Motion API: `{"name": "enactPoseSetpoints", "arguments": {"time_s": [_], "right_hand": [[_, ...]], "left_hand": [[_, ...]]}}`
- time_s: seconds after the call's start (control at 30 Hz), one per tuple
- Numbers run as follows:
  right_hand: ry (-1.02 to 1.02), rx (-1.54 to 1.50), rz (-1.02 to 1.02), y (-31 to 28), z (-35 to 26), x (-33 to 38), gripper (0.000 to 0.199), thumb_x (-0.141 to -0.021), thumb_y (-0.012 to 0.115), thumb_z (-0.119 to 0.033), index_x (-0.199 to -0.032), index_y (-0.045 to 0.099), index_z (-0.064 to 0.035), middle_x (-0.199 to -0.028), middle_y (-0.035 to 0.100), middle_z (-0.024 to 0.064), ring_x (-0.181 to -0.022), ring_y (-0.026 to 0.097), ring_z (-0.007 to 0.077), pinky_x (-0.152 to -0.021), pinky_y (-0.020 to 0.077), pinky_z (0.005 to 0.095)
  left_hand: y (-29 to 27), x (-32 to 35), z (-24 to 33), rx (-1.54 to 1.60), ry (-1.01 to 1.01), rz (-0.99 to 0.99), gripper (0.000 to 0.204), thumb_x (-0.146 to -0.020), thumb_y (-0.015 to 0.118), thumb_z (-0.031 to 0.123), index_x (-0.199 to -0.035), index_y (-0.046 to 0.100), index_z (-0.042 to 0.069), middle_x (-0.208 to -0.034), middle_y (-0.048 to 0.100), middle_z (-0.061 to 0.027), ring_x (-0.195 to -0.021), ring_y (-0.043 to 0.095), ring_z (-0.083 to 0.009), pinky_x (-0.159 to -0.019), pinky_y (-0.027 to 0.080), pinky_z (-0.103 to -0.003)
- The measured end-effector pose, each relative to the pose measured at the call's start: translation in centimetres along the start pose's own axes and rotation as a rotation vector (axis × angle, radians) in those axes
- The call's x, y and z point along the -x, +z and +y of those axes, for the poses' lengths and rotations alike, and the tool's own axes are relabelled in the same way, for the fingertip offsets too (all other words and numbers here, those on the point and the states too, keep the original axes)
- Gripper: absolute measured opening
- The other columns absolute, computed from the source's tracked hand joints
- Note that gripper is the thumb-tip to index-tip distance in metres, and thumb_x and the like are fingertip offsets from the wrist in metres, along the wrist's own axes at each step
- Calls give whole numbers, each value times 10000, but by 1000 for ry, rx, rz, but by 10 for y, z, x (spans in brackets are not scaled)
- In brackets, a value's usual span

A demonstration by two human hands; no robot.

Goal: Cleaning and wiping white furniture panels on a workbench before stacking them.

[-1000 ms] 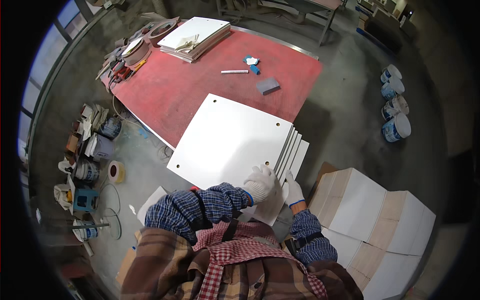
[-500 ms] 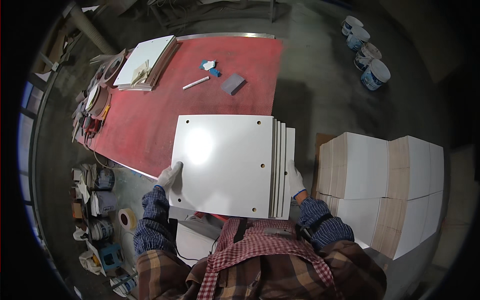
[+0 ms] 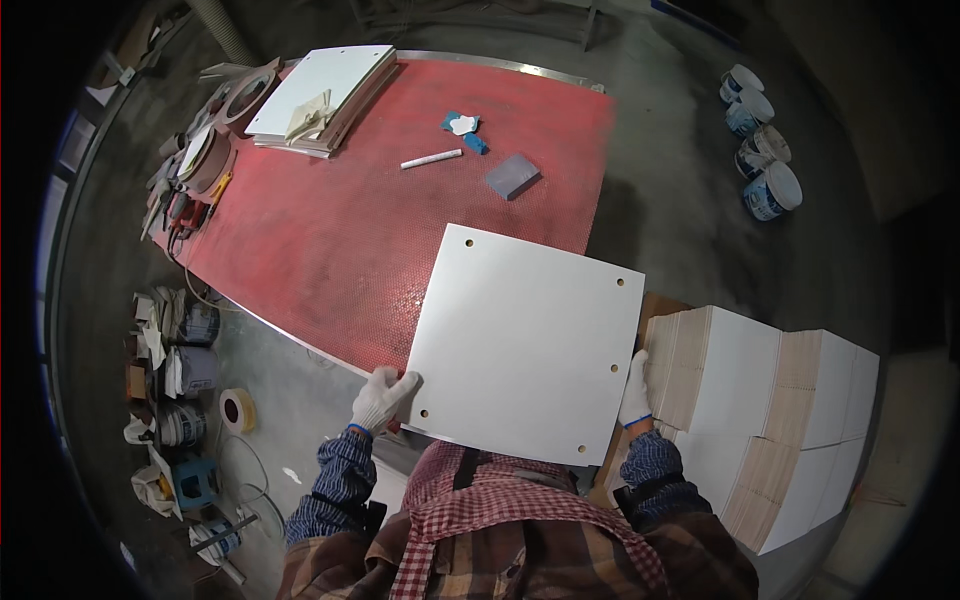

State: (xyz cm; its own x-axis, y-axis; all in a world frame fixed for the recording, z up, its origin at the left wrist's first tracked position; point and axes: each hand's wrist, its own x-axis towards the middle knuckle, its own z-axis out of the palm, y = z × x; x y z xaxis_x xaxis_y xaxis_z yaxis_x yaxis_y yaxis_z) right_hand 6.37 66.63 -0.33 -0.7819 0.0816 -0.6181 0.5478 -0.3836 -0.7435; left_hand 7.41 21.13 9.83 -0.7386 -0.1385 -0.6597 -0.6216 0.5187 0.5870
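Note:
Between my two gloved hands is a stack of white panels, its top panel (image 3: pixel 530 345) square with small round holes near its edges. My left hand (image 3: pixel 382 398) grips the left edge, thumb on top and fingers out of sight beneath. On the right edge, my right hand (image 3: pixel 636 388) presses with its palm side, its fingertips partly hidden. The top panel covers the ones below it. It hangs over the near right corner of a red mesh-topped table (image 3: pixel 330 230), just left of the stacked white boards (image 3: pixel 740 370).
On the table lie a grey block (image 3: pixel 513 177), a white stick (image 3: pixel 431 159), blue and white scraps (image 3: pixel 462 124) and another panel stack (image 3: pixel 325 95) with a cloth. Abrasive rolls (image 3: pixel 248 98) crowd its left end. Buckets (image 3: pixel 773 191) stand far right; a tape roll (image 3: pixel 237 410) lies lower left.
The held panels have moved right and turned clockwise. Their right-side edges, fanned out before, are now hidden under the top panel. My view has shifted too.

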Motion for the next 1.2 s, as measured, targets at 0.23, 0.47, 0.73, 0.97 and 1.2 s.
{"name": "enactPoseSetpoints", "arguments": {"time_s": [0.23, 0.47, 0.73, 0.97, 1.2], "right_hand": [[155, 35, -61, 33, -30, -10, 746, -1005, 588, -579, -1449, 524, 16, -1364, 619, 137, -1230, 604, 217, -1016, 505, 327], [92, -53, 103, 35, -8, 4, 650, -1013, 599, -537, -1373, 587, 5, -1251, 657, 121, -1097, 648, 192, -909, 552, 326], [-51, -77, 106, 137, 25, -12, 556, -954, 693, -482, -1233, 675, -2, -1086, 682, 42, -951, 625, 139, -849, 523, 298], [-66, 1012, 155, 138, -25, -13, 891, -891, 427, -821, -904, 707, 25, -815, 687, 208, -873, 698, 334, -863, 539, 469], [-184, -223, 327, 43, -58, 61, 314, -1012, 641, -323, -832, 522, -96, -627, 443, -31, -486, 401, 72, -440, 283, 249]], "left_hand": [[50, 16, -100, 802, -148, -84, 659, -904, 703, 516, -1306, 590, 6, -1120, 664, -90, -806, 679, -181, -719, 581, -305], [-2, 9, -53, 678, -146, 3, 543, -886, 703, 456, -1198, 667, 14, -1055, 667, -79, -709, 641, -157, -656, 551, -314], [-75, -50, -137, 793, 140, 178, 613, -948, 680, 553, -1266, 549, 45, -1067, 649, -92, -838, 653, -217, -636, 540, -366], [-116, -96, -116, 762, 113, -12, 674, -951, 656, 602, -1300, 543, 36, -1126, 645, -101, -945, 664, -239, -737, 540, -367], [-202, -63, -9, -482, 305, 1021, 246, -1035, 620, 264, -1118, 767, 85, -959, 763, -85, -794, 694, -209, -696, 557, -319]]}}
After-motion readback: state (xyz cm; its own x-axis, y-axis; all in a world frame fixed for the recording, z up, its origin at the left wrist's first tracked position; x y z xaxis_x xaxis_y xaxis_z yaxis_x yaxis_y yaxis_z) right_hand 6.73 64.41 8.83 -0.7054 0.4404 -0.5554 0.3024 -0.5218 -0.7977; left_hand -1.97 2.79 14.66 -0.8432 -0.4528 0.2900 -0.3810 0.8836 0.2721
